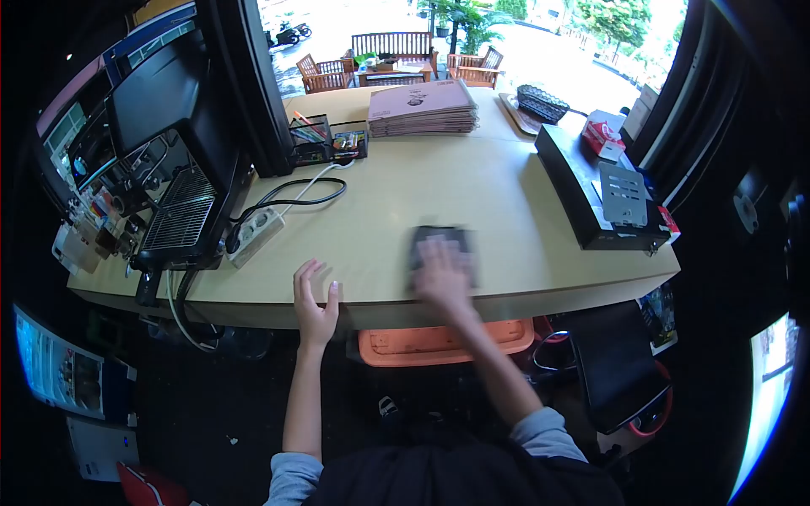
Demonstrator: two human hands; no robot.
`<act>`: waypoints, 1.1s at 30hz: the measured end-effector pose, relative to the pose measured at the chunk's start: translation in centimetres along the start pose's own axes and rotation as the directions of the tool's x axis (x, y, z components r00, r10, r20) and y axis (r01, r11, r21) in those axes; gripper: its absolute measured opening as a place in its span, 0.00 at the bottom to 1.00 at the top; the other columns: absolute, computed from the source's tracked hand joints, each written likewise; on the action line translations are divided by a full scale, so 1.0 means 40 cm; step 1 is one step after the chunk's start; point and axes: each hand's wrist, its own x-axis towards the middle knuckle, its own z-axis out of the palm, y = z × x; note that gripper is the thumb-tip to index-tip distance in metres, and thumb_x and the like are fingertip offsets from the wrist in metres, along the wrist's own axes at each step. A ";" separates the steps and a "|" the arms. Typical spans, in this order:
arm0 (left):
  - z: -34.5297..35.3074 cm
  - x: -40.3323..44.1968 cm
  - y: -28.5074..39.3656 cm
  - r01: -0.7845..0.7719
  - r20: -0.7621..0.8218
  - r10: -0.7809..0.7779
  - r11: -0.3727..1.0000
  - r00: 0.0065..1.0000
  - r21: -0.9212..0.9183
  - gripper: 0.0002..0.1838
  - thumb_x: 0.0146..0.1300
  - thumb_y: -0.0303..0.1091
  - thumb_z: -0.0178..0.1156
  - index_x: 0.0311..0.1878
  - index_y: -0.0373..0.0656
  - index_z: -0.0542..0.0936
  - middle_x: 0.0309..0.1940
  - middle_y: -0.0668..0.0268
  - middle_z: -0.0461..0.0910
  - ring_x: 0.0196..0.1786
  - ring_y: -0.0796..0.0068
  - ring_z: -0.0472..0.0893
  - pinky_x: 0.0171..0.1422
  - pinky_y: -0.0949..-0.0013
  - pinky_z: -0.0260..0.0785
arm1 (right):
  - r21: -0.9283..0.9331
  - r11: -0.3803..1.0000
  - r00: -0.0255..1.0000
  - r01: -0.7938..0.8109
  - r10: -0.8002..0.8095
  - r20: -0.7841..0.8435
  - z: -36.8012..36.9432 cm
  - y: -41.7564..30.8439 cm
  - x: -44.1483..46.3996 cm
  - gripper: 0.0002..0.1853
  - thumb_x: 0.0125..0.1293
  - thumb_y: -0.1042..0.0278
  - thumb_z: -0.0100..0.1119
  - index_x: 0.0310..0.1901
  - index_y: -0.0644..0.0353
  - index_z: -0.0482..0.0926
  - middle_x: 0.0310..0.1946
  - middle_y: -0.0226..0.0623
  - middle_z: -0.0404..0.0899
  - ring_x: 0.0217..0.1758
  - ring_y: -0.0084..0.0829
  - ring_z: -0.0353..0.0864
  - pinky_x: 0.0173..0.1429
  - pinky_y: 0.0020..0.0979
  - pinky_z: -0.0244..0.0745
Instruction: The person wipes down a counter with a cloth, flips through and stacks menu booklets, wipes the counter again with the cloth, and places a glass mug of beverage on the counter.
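Note:
My right hand (pixel 445 271) presses down on a dark folded cloth (pixel 430 232) on the pale wooden counter (pixel 498 202). Motion blurs both the hand and the cloth, and the palm hides much of the cloth. At the counter's front edge, my left hand (pixel 316 305) is open and holds nothing, its fingers apart and pointing away from me.
A coffee machine (pixel 181 202) and a power strip (pixel 257 238) with cables occupy the left. Stacked pink printed sheets (pixel 422 108) and a pen organizer (pixel 312 139) sit farther back. A black cash drawer (pixel 574 190) stands right, with an orange tray (pixel 447 341) below.

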 end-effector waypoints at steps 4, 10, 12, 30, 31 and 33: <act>0.071 0.013 0.060 -0.018 0.013 0.020 0.995 1.000 -0.096 0.17 0.56 0.26 0.57 0.50 0.38 0.70 0.51 0.54 0.71 0.56 0.56 0.70 0.62 0.60 0.62 | 0.119 0.836 0.843 0.536 -0.538 -0.016 0.010 -0.204 -0.024 0.29 0.59 0.57 0.48 0.63 0.53 0.65 0.65 0.42 0.60 0.70 0.43 0.54 0.70 0.54 0.43; 0.143 -0.002 0.130 -0.059 0.085 0.072 0.987 0.994 -0.148 0.17 0.56 0.27 0.57 0.50 0.38 0.70 0.51 0.55 0.71 0.56 0.56 0.70 0.61 0.60 0.62 | 0.259 0.939 0.965 0.226 -0.251 0.071 -0.153 0.193 -0.042 0.30 0.60 0.49 0.54 0.63 0.46 0.63 0.68 0.38 0.55 0.72 0.42 0.51 0.73 0.45 0.41; 0.157 -0.011 0.154 -0.047 0.119 0.065 0.988 0.991 -0.146 0.17 0.56 0.27 0.57 0.50 0.38 0.71 0.51 0.56 0.71 0.57 0.57 0.70 0.62 0.60 0.62 | 0.226 0.973 0.998 -0.049 0.038 0.052 -0.215 0.385 -0.084 0.31 0.62 0.47 0.50 0.66 0.45 0.60 0.70 0.37 0.51 0.73 0.41 0.47 0.73 0.46 0.37; 0.099 -0.265 0.251 0.241 0.170 -0.199 0.931 0.965 -0.275 0.20 0.57 0.25 0.58 0.53 0.39 0.69 0.50 0.60 0.72 0.53 0.67 0.74 0.54 0.67 0.68 | 0.287 0.938 0.958 0.197 -0.122 -0.259 -0.112 0.108 -0.232 0.18 0.63 0.65 0.52 0.55 0.52 0.72 0.60 0.34 0.70 0.66 0.41 0.62 0.71 0.52 0.42; 0.081 -0.284 0.238 0.247 0.141 -0.216 0.934 0.966 -0.258 0.20 0.57 0.25 0.58 0.53 0.39 0.69 0.50 0.60 0.72 0.53 0.67 0.74 0.54 0.67 0.68 | 0.299 0.927 0.955 0.228 -0.152 -0.256 -0.110 0.089 -0.231 0.18 0.63 0.65 0.52 0.55 0.52 0.72 0.60 0.34 0.70 0.66 0.41 0.62 0.71 0.52 0.42; 0.048 -0.323 0.207 0.389 0.173 -0.349 0.828 0.921 -0.403 0.20 0.58 0.26 0.58 0.54 0.39 0.68 0.51 0.60 0.71 0.54 0.69 0.74 0.55 0.69 0.68 | 0.450 0.866 0.969 0.218 -0.137 -0.205 -0.110 0.056 -0.230 0.16 0.64 0.66 0.50 0.53 0.53 0.73 0.56 0.34 0.73 0.64 0.42 0.65 0.71 0.52 0.41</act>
